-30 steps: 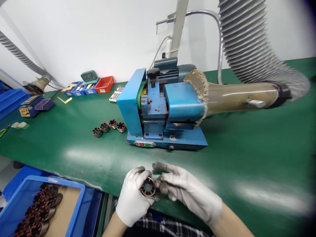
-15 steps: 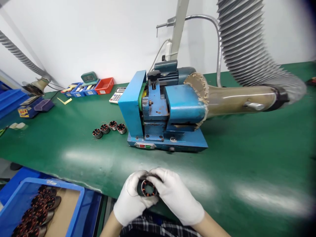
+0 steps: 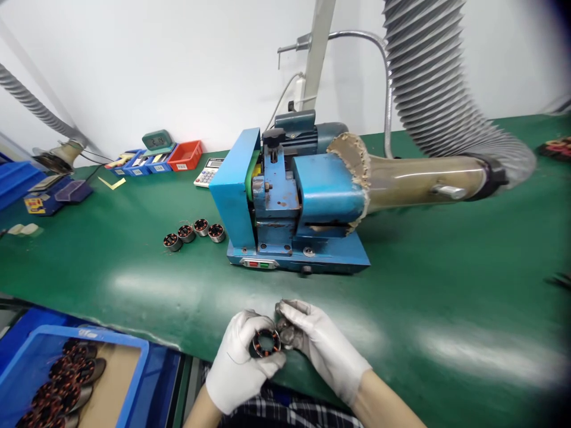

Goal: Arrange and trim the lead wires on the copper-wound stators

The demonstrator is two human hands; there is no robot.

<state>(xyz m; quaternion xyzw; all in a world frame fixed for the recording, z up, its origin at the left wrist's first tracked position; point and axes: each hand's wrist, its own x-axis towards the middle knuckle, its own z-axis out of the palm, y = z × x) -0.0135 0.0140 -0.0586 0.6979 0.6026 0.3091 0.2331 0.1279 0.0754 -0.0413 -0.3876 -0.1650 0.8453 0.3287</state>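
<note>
My left hand (image 3: 243, 359), in a white glove, is closed around a motor stator (image 3: 266, 343), a metal ring with copper windings inside, its open face tilted up towards me. Just right of the ring is my right hand (image 3: 314, 339), also gloved, its fingertips stained dark grey. Those fingers are curled but apart, and I see nothing held in them. Both hands are low over the green bench (image 3: 187, 297), in front of a blue belt machine (image 3: 285, 196). Several more stators (image 3: 186, 233) stand in a short row left of the machine.
At lower left, a blue tray (image 3: 143, 362) holds stacked stators. Small blue bins, a red bin (image 3: 186, 156) and a calculator (image 3: 209, 172) line the wall. A grey ribbed hose (image 3: 428, 77) joins the machine's duct (image 3: 414, 181) on the right.
My right hand has drawn back to the right from the stator, and its stained fingertips now show. The stator stays in my left hand. The view has shifted slightly.
</note>
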